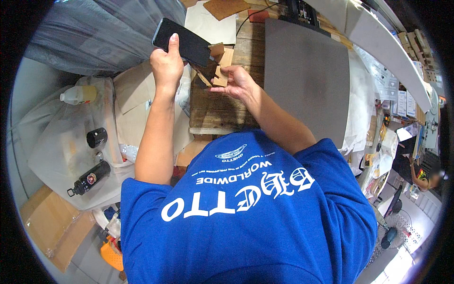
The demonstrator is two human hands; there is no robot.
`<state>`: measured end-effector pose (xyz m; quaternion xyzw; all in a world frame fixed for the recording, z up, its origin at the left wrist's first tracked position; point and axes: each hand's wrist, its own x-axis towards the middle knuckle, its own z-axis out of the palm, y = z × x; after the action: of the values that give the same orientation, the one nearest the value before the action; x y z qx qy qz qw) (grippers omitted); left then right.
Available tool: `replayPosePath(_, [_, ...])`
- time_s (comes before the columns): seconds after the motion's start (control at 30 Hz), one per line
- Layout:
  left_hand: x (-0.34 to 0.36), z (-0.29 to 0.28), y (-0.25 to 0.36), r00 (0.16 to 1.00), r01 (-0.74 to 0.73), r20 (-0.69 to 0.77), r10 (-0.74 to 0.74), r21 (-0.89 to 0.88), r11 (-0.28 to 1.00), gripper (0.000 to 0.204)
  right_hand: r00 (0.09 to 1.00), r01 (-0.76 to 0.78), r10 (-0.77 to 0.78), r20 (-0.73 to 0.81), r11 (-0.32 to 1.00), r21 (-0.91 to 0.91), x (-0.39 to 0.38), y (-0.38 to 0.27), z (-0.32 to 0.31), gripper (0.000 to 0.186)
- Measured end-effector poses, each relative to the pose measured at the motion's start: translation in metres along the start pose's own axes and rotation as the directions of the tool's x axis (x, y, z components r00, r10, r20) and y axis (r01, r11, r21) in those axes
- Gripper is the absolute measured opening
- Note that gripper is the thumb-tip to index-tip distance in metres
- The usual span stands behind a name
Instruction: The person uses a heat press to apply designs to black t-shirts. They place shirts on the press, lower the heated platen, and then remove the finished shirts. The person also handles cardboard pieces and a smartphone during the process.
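My left hand (166,66) grips a dark smartphone (191,45) at its left end, thumb resting on the glossy face; the phone slants down to the right. My right hand (236,83), just below and right of it, holds a small folded tan cardboard piece (223,61) with cut-out edges. The phone's right end is close to the cardboard; whether they touch I cannot tell. Both are over a worn wooden table (208,120).
A grey board (305,85) lies on the right. Paper sheets (210,23) are at the back. Plastic sheeting (85,33), a black bottle (94,175), a black cup (96,137) and a jug (78,96) are left. A co-worker (421,180) is at far right.
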<state>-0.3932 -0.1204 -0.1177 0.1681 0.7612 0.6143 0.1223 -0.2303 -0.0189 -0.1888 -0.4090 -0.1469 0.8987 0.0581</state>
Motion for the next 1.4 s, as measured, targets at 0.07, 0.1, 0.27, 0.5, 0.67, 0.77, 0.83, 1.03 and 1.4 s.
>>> replayPosePath(0.07, [-0.002,-0.002,0.003,1.0,-0.012,0.008,0.012,0.038,0.999,0.06,1.0,0.015,-0.014,-0.01,0.999,0.029,0.003,0.004,-0.004,0.044])
replayPosePath(0.1, [-0.002,-0.003,0.004,0.999,-0.037,0.011,0.036,0.095,0.995,0.06,0.999,0.04,-0.039,-0.027,0.999,0.037,0.005,0.006,-0.007,0.044])
replayPosePath(0.27, [-0.004,-0.002,0.008,0.995,-0.095,0.008,0.095,0.125,0.988,0.059,0.991,0.125,-0.132,0.033,0.977,0.174,0.016,0.01,-0.02,0.032])
replayPosePath(0.5, [-0.006,0.001,0.008,0.997,-0.07,-0.005,0.071,0.141,0.987,0.059,0.976,0.213,-0.205,-0.076,0.97,0.115,0.02,0.022,-0.021,0.029])
replayPosePath(0.67, [-0.001,0.001,0.003,1.0,-0.027,0.008,0.026,0.112,0.993,0.058,0.975,0.21,-0.213,-0.062,0.976,-0.051,0.014,0.02,-0.017,0.02])
replayPosePath(0.77, [0.003,0.002,-0.002,0.999,-0.049,0.017,0.049,0.039,0.998,0.058,0.979,0.18,-0.19,-0.073,0.975,-0.131,0.015,0.016,-0.013,0.012])
replayPosePath(0.83, [0.005,0.002,-0.005,0.997,-0.07,0.037,0.068,0.054,0.996,0.06,0.977,0.183,-0.199,-0.076,0.967,-0.175,0.015,0.015,-0.011,0.009])
replayPosePath(1.03, [0.01,-0.005,0.002,0.99,-0.09,0.119,0.081,0.077,0.993,0.063,0.96,0.252,-0.273,-0.055,0.936,-0.247,0.011,0.018,-0.005,0.007])
replayPosePath(1.4, [0.016,-0.022,0.023,0.982,-0.021,0.19,0.002,0.095,0.995,0.056,0.958,0.276,-0.287,-0.017,0.934,-0.227,0.02,0.02,-0.013,0.011])
